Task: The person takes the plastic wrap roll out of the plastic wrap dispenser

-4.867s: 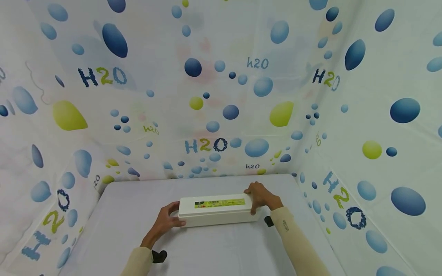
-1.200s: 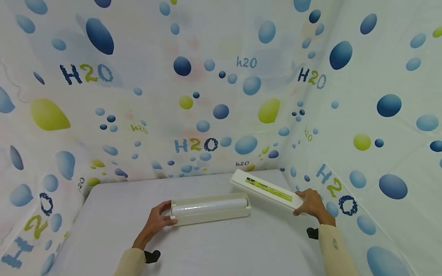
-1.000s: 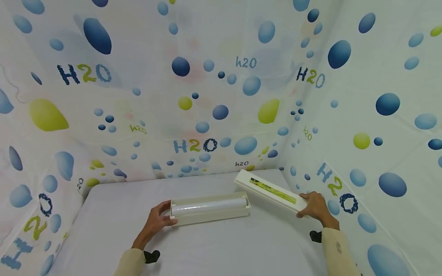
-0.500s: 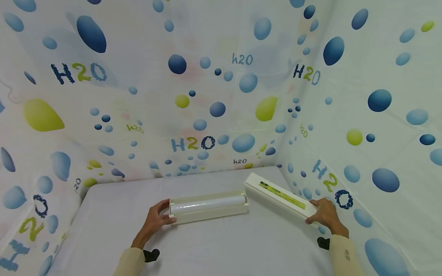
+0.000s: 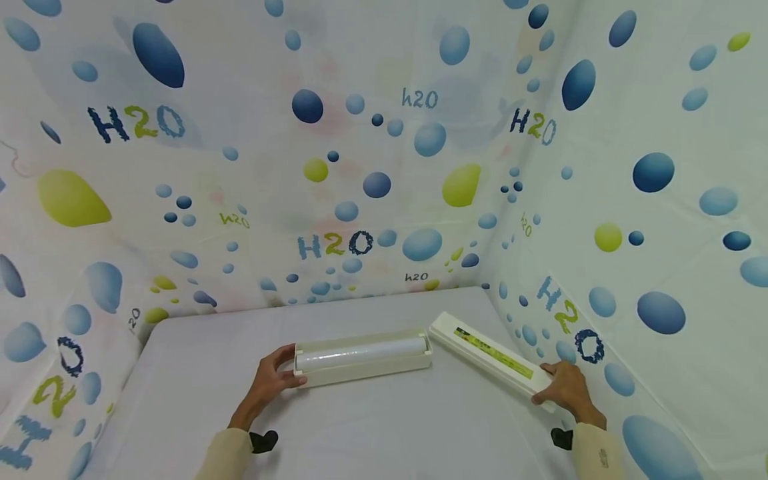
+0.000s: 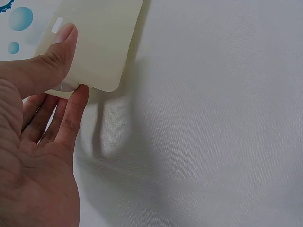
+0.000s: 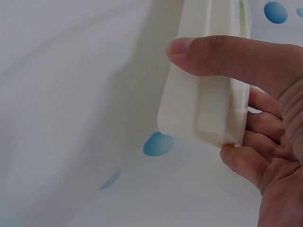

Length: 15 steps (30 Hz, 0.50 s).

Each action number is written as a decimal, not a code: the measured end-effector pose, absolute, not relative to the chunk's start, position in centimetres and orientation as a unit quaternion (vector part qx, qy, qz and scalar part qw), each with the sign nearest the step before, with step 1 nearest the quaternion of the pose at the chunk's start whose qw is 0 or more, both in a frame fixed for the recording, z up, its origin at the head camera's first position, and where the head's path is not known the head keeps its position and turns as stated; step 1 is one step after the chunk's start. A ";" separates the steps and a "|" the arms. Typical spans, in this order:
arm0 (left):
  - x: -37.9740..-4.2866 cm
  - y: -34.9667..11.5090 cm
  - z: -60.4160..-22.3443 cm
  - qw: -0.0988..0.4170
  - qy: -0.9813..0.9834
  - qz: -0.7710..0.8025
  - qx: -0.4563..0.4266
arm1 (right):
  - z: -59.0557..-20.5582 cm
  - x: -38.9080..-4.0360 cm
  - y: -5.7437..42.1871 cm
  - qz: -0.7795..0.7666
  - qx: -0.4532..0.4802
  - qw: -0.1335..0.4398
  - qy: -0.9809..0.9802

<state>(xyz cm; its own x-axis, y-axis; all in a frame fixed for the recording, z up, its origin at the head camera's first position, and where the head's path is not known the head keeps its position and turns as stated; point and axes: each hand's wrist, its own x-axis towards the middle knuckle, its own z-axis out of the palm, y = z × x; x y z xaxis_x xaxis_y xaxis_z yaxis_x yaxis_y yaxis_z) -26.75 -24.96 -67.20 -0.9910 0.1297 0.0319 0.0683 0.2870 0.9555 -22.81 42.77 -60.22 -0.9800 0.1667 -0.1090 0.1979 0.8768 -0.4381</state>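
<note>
Right hand (image 5: 568,389) has swung its gripped long white lid (image 5: 493,357) to three o'clock, uncovering the oblong cream box (image 5: 367,373) left hand (image 5: 270,382) grips.

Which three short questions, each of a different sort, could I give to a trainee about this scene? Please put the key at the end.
1. Multiple choice: What does the right grip hold? A) a knife; B) the lid; C) a cup.

2. True or false: The left grip holds the long box at one end.

3. Fill in: Inside the long box lies a whitish, shiny ____.

Key: 1. B, the lid, held near one end. 2. True; the thumb and fingers are at its left end in the head view. 3. Roll.
</note>
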 end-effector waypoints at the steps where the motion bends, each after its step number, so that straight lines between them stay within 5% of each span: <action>1: -26.7 -24.9 -67.2 0.027 0.801 0.595 0.062 | -60.4 -22.8 42.7 -0.227 0.092 0.035 0.969; 15: -26.5 -24.8 -66.8 0.032 0.803 0.593 0.051 | -62.9 -21.4 41.8 -0.198 0.090 0.051 0.975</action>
